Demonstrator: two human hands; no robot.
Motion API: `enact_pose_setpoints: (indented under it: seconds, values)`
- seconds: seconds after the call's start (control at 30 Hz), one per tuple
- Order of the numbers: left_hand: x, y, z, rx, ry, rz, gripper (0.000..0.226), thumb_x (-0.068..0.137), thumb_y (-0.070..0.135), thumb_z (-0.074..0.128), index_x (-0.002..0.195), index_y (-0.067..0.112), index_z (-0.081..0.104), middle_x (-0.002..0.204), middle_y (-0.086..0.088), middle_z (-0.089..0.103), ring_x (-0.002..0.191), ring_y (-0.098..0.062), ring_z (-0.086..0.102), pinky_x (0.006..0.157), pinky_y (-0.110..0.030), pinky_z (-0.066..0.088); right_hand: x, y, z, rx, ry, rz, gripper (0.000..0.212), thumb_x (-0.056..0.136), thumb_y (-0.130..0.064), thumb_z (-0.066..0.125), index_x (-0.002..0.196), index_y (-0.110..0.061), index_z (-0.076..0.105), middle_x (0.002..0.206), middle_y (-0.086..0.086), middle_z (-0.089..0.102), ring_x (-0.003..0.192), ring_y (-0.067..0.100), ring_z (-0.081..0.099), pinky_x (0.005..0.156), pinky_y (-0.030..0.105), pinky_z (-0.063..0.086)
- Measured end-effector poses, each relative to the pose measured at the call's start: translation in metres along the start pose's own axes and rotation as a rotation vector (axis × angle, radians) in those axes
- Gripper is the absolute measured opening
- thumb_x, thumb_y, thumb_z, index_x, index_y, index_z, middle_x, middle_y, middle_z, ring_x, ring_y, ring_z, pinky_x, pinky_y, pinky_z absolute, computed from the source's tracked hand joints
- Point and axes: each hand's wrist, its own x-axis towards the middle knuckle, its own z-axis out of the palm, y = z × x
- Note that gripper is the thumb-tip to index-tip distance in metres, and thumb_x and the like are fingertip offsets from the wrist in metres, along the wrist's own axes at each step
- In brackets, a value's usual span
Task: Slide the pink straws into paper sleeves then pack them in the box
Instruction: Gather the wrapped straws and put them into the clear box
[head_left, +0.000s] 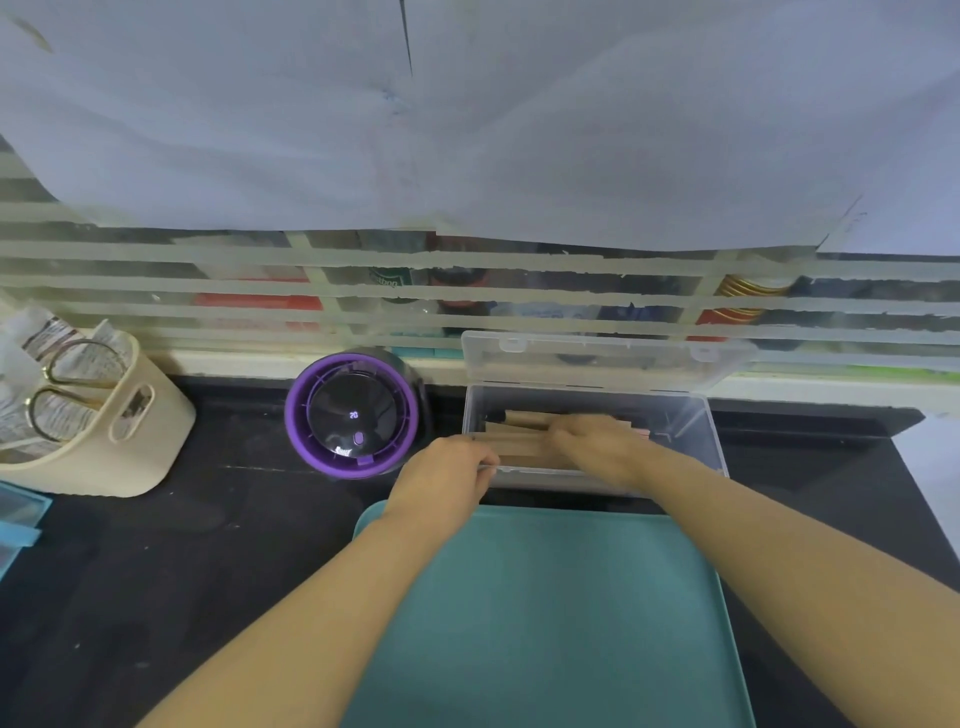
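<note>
Head view. Clear box (696, 415), lid raised, stands on the dark desk (156, 571) and holds the paper-sleeved straws (524, 418). Left grip (447, 470), a bare hand, curls its fingers round the box's near left corner. Right grip (597, 441) lies on the sleeved straws inside the box; whether it clasps them cannot be told. Teal tray (545, 623) lies just before the box; purple round device (353, 413) stands left of the box.
</note>
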Motion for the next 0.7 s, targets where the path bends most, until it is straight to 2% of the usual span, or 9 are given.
enact_pose_setpoints:
  seconds: [0.1,0.17,0.23,0.33,0.47,0.5,0.6,0.7]
  values:
    - [0.0,0.0,0.0,-0.008,0.002,-0.008,0.019,0.095,0.023,0.052,0.105,0.022,0.068,0.107,0.004,0.065,0.092,-0.016,0.062,0.078,-0.033,0.054,0.001,0.021,-0.01,-0.058,0.128,0.193,0.023,0.094,-0.026,0.039,0.084,-0.016,0.057,0.096,0.006,0.061,0.09,0.024,0.056,0.086,0.037,0.048]
    - [-0.001,-0.001,0.001,-0.015,0.005,-0.018,0.018,0.095,0.024,0.052,0.104,0.022,0.067,0.107,0.004,0.065,0.093,-0.016,0.062,0.079,-0.033,0.053,0.0,0.034,-0.014,-0.133,0.092,0.324,0.022,0.095,-0.025,0.041,0.084,-0.013,0.056,0.087,0.006,0.058,0.085,0.023,0.057,0.085,0.033,0.05]
    - [-0.001,0.0,0.002,-0.022,0.009,-0.022,0.019,0.095,0.024,0.052,0.106,0.022,0.067,0.108,0.004,0.065,0.095,-0.016,0.061,0.079,-0.032,0.052,0.0,0.04,-0.015,-0.12,0.047,0.389,0.023,0.097,-0.023,0.041,0.087,-0.01,0.057,0.088,0.007,0.056,0.085,0.021,0.054,0.086,0.03,0.047]
    - [-0.001,0.0,0.001,-0.018,0.005,-0.016,0.02,0.096,0.024,0.051,0.107,0.022,0.067,0.11,0.004,0.065,0.096,-0.016,0.061,0.079,-0.03,0.052,0.004,0.039,-0.012,0.084,0.055,0.386,0.024,0.097,-0.016,0.04,0.08,-0.009,0.055,0.091,0.012,0.059,0.084,0.023,0.053,0.079,0.029,0.042]
    - [-0.001,0.0,0.001,-0.018,0.0,-0.013,0.02,0.095,0.024,0.051,0.108,0.022,0.067,0.111,0.003,0.065,0.097,-0.016,0.061,0.081,-0.032,0.052,-0.002,0.032,-0.015,0.211,0.07,0.317,0.03,0.099,-0.013,0.036,0.108,-0.001,0.062,0.108,0.016,0.064,0.099,0.028,0.058,0.088,0.029,0.042]
    - [-0.001,0.0,0.0,-0.019,0.002,-0.014,0.02,0.095,0.024,0.051,0.108,0.022,0.067,0.111,0.003,0.065,0.097,-0.016,0.061,0.081,-0.032,0.052,-0.005,0.033,-0.017,0.234,0.085,0.319,0.029,0.099,-0.013,0.037,0.107,-0.002,0.062,0.107,0.015,0.063,0.098,0.027,0.057,0.087,0.028,0.041]
    - [0.0,-0.001,0.001,-0.019,0.0,-0.017,0.019,0.095,0.024,0.051,0.106,0.022,0.067,0.109,0.003,0.066,0.095,-0.016,0.062,0.08,-0.031,0.052,-0.006,0.04,-0.022,0.227,0.095,0.399,0.02,0.098,-0.012,0.041,0.087,-0.008,0.057,0.097,0.013,0.058,0.086,0.02,0.052,0.083,0.026,0.041]
    - [0.0,-0.001,0.002,-0.019,0.0,-0.019,0.019,0.095,0.023,0.052,0.105,0.021,0.068,0.107,0.003,0.066,0.094,-0.017,0.062,0.08,-0.032,0.052,-0.006,0.039,-0.022,0.214,0.009,0.43,0.014,0.099,-0.012,0.04,0.095,-0.009,0.053,0.096,0.009,0.054,0.089,0.02,0.05,0.083,0.027,0.039]
